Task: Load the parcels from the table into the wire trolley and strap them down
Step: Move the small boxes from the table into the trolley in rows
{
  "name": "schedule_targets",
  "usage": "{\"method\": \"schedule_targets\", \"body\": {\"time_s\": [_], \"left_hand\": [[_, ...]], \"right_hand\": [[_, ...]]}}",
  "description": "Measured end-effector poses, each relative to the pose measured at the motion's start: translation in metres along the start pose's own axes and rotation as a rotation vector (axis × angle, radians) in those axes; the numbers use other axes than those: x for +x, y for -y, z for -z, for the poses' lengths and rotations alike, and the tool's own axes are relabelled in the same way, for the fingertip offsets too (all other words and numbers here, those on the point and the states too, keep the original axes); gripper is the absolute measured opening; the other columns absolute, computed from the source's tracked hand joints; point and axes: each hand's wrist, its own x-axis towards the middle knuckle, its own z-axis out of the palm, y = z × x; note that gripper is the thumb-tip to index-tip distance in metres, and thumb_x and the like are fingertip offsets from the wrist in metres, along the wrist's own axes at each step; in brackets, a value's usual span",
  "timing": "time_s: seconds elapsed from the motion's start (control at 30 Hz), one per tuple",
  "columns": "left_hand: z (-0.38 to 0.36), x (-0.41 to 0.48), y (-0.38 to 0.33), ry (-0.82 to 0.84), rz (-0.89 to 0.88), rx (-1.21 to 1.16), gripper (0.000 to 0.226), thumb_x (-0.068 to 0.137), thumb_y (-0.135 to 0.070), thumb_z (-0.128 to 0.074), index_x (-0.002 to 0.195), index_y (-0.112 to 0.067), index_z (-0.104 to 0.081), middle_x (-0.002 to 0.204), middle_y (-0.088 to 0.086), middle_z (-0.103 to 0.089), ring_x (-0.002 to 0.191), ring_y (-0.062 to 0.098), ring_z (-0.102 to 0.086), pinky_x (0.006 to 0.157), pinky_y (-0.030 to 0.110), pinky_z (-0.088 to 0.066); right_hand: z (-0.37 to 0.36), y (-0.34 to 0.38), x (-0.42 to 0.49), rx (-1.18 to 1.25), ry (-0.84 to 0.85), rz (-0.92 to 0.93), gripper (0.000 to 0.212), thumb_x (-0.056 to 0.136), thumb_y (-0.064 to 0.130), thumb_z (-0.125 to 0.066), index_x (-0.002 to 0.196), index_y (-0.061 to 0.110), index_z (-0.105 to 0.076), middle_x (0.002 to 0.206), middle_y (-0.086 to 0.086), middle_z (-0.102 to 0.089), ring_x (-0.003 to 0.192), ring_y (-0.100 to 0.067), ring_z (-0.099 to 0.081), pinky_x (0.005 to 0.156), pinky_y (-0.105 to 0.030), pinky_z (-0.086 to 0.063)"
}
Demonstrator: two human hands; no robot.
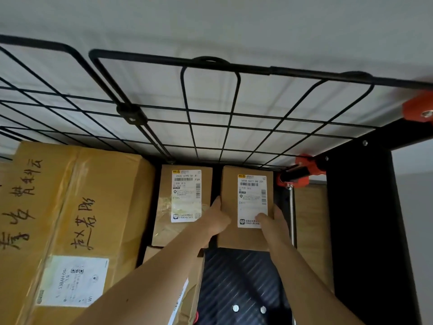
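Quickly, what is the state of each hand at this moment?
Left hand: against the left side of the small parcel; grip cannot be told, fingers hidden.
Right hand: grips the same parcel, thumb on its label.

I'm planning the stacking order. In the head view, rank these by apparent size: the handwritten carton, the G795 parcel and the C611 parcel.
1. The handwritten carton: clearly largest, though also nearer the camera.
2, tied. The G795 parcel and the C611 parcel: they look alike, so unranked.
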Motion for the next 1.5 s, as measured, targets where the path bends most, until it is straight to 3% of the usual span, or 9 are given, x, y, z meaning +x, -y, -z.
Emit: {"method": "schedule_targets", "body": {"time_s": [0.13, 0.23, 0.37, 0.6, 0.77, 0.87, 0.97, 1.2, 1.5], "left_hand": [[-0.001, -0.002, -0.005, -0.002, -0.005, 0.063, 0.078, 0.093, -0.003, -0.044, 0.15, -0.024, 0.004, 0.132, 0.011, -0.049, 0.111, 0.024, -0.054, 0.095, 0.03, -0.046], [-0.001, -0.006, -0.008, -0.013, -0.01, 0.055, 0.079, 0.094, -0.004, -0.045, 0.15, -0.023, 0.006, 0.138, 0.01, -0.045, 0.118, 0.025, -0.05, 0.102, 0.033, -0.042], [0.002, -0.025, -0.013, -0.008, -0.045, 0.005, 0.079, 0.093, -0.001, -0.047, 0.151, -0.018, 0.003, 0.147, 0.009, -0.036, 0.126, 0.021, -0.042, 0.093, 0.025, -0.037], [0.032, -0.079, -0.014, -0.022, -0.106, 0.065, 0.066, 0.091, -0.009, -0.055, 0.148, -0.017, -0.023, 0.151, 0.009, -0.031, 0.136, 0.023, -0.033, 0.103, 0.027, -0.031], [0.06, -0.129, -0.012, -0.084, -0.183, 0.209, 0.048, 0.094, -0.014, -0.048, 0.141, -0.017, -0.038, 0.148, 0.006, -0.038, 0.133, 0.022, -0.039, 0.105, 0.028, -0.035], [0.08, -0.165, -0.008, -0.094, -0.226, 0.244, 0.048, 0.093, -0.016, -0.051, 0.14, -0.019, -0.04, 0.147, 0.005, -0.038, 0.13, 0.02, -0.042, 0.094, 0.019, -0.034], [0.103, -0.208, 0.001, -0.125, -0.298, 0.288, 0.05, 0.092, -0.016, -0.052, 0.14, -0.019, -0.04, 0.147, 0.004, -0.039, 0.129, 0.018, -0.042, 0.098, 0.02, -0.035], [0.163, -0.342, 0.028, -0.21, -0.522, 0.459, 0.049, 0.094, -0.025, -0.052, 0.141, -0.017, -0.039, 0.146, -0.001, -0.041, 0.129, 0.015, -0.043, 0.1, 0.024, -0.035], [0.254, -0.51, 0.117, -0.547, -0.774, 0.506, 0.05, 0.095, -0.026, -0.052, 0.142, -0.026, -0.036, 0.147, -0.007, -0.036, 0.133, 0.01, -0.037, 0.106, 0.026, -0.031]], "right_hand": [[-0.001, -0.002, 0.004, -0.042, 0.009, 0.013, 0.054, 0.087, 0.006, -0.051, 0.137, 0.023, -0.042, 0.109, 0.002, -0.061, 0.095, -0.018, -0.058, 0.08, -0.033, -0.046], [-0.001, -0.002, 0.004, -0.112, -0.03, 0.007, 0.065, 0.085, 0.012, -0.054, 0.145, 0.021, -0.031, 0.123, -0.003, -0.06, 0.104, -0.023, -0.059, 0.087, -0.037, -0.049], [0.003, 0.004, -0.012, -0.205, -0.048, 0.032, 0.071, 0.087, 0.014, -0.056, 0.15, 0.019, -0.023, 0.131, -0.005, -0.054, 0.113, -0.026, -0.054, 0.092, -0.037, -0.046], [0.003, 0.016, -0.061, -0.401, -0.014, 0.187, 0.052, 0.091, 0.011, -0.05, 0.14, 0.023, -0.038, 0.131, -0.002, -0.055, 0.11, -0.019, -0.056, 0.066, -0.021, -0.041], [-0.006, 0.035, -0.117, -0.423, -0.061, 0.233, 0.05, 0.091, 0.018, -0.054, 0.139, 0.023, -0.04, 0.129, -0.002, -0.055, 0.112, -0.02, -0.055, 0.086, -0.026, -0.048], [-0.015, 0.041, -0.156, -0.403, -0.075, 0.236, 0.058, 0.09, 0.022, -0.054, 0.144, 0.024, -0.034, 0.131, -0.004, -0.053, 0.115, -0.022, -0.054, 0.096, -0.034, -0.048], [-0.027, 0.046, -0.202, -0.422, -0.056, 0.271, 0.058, 0.089, 0.018, -0.054, 0.144, 0.018, -0.034, 0.131, -0.009, -0.052, 0.117, -0.025, -0.05, 0.101, -0.035, -0.043], [-0.066, 0.06, -0.333, -0.449, -0.024, 0.442, 0.044, 0.092, 0.015, -0.053, 0.134, 0.023, -0.048, 0.133, -0.002, -0.053, 0.098, -0.013, -0.055, 0.068, -0.019, -0.047], [-0.147, 0.062, -0.51, -0.318, 0.038, 0.727, 0.026, 0.093, 0.012, -0.05, 0.114, 0.019, -0.064, 0.11, 0.003, -0.064, 0.088, -0.004, -0.054, 0.06, -0.007, -0.04]]}}
